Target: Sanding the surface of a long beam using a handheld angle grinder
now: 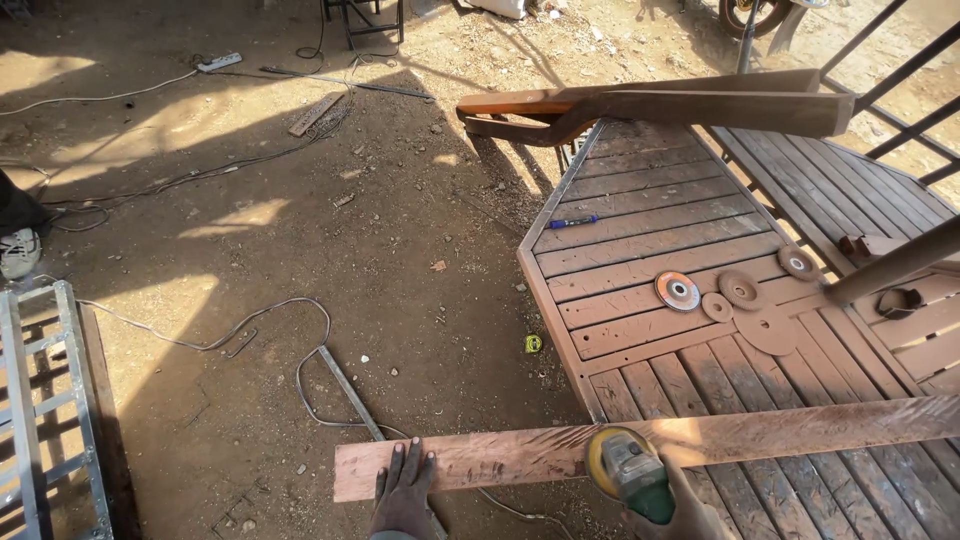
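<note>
A long reddish wooden plank (pixel 760 436) lies across the bottom of the head view, one end resting on a slatted wooden table (pixel 640 260). My left hand (pixel 403 488) presses flat on the plank's left end, fingers spread. My right hand (pixel 680 510) grips a green angle grinder (pixel 628 474) whose yellow sanding disc sits against the plank near its middle. The plank's surface shows rough sanding marks.
Several loose grinding discs (pixel 678 291) and a blue pen (pixel 573 222) lie on the table. A yellow tape measure (pixel 533 343), cables (pixel 250 330) and a metal bar (pixel 350 392) lie on the dirt. A carved wooden piece (pixel 660 105) rests at the table's far end. A metal frame (pixel 45 400) stands at left.
</note>
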